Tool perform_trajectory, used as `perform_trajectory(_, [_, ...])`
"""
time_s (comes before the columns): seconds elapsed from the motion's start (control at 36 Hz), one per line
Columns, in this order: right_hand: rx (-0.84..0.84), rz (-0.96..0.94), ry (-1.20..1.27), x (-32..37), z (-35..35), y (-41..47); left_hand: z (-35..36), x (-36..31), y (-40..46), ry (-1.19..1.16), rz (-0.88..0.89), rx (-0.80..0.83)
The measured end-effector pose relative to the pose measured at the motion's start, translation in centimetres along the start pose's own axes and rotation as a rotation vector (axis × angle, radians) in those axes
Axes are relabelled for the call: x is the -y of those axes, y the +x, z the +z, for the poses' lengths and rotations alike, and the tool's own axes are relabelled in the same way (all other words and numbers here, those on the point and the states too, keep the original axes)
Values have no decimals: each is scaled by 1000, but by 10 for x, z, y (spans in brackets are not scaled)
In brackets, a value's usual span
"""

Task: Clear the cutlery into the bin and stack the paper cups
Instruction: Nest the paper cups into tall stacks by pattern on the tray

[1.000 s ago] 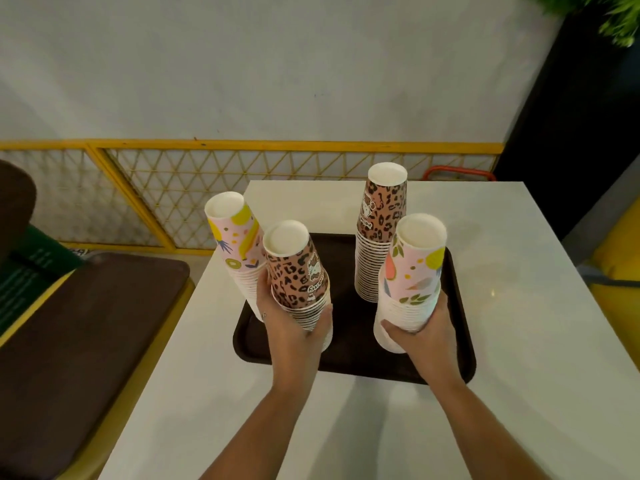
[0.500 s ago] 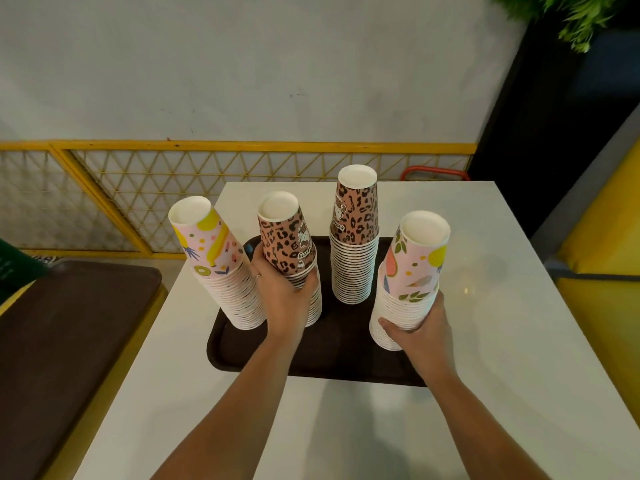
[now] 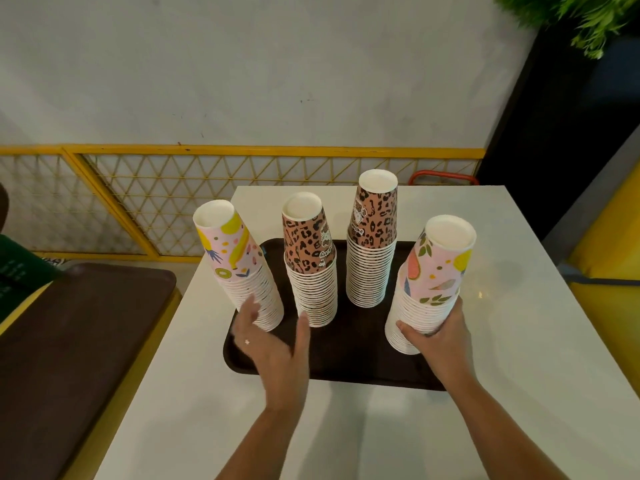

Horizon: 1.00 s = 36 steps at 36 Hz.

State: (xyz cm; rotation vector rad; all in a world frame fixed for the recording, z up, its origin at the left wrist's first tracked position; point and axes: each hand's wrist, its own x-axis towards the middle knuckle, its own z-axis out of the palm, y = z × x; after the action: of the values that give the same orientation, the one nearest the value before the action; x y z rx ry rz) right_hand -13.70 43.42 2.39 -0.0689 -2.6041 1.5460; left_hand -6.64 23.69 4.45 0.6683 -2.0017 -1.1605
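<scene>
A: Hands first, nearest the camera. What are they doing at the tray?

B: Over the tray's near-left corner the left hand hangs spread, fingers straight, holding nothing. Half a second back it was wrapped round the leopard stack; it has since let go and drawn back toward the tray's near edge. Its fingertips lie close against the base of the fruit-print stack, though whether they touch is unclear.

A: And the other one?

B: At the tray's near-right corner the right hand still grips the lower cups of the pink leaf-print stack, fingers curled round them, as in the earlier frames.

A: Further in?

B: The released leopard stack stands on the tray left of centre, leaning a little. A taller leopard stack stands upright toward the tray's far side. The fruit-print stack tilts outward over the tray's left rim.

A: What does the release mean for the job?

B: Likely that one stack is placed and all four now rest on the tray, itself on the white table. Stacking looks nearly done. No cutlery or bin is visible, so that half cannot be judged.

A: Beyond the table?

B: A yellow lattice fence against a pale wall.
</scene>
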Motion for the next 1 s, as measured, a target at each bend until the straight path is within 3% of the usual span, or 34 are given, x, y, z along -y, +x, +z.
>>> perform_trajectory(0.14, [-14, 20, -26, -2, 2, 0, -27, 17, 56, -22, -102, -19])
perform_trajectory(0.36, [-49, 70, -50, 4, 7, -2, -36, 49, 120, -104, -231, 338])
perform_trajectory(0.5, [-83, 93, -66, 6, 11, -5, -34, 53, 120, -158, -215, 477])
perform_trajectory(1.0, [-166, 118, -57, 13, 19, -10, -28, 65, 69, -246, -204, 603])
